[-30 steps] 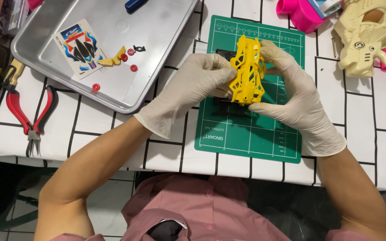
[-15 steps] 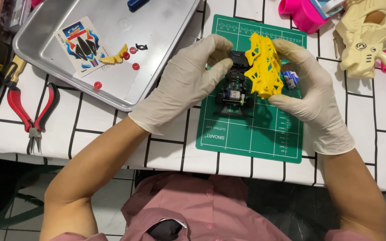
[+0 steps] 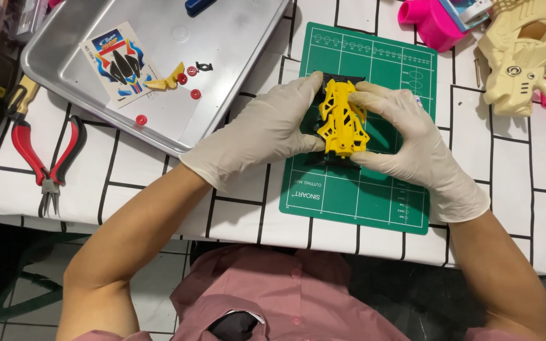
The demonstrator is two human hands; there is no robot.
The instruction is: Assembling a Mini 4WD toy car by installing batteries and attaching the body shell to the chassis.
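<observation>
A small toy car with a yellow body shell (image 3: 341, 120) on a black chassis rests over the green cutting mat (image 3: 355, 189). My left hand (image 3: 260, 136), in a cream glove, presses on the car's left side. My right hand (image 3: 406, 142), gloved too, grips its right side, fingers over the shell. The shell lies flat on top of the chassis, its length running away from me. The wheels are mostly hidden by my fingers.
A metal tray (image 3: 235, 44) at the upper left holds a sticker sheet (image 3: 118, 63), a yellow part (image 3: 165, 79) and small red pieces (image 3: 188, 79). Red-handled pliers (image 3: 48, 158) lie left of it. A cream dragon-shaped toy (image 3: 516, 53) and a pink object (image 3: 428, 22) sit at the upper right.
The yellow shell was held upright, then swung aside to show the black chassis. Now it lies down flat on the chassis with both hands pressed around it.
</observation>
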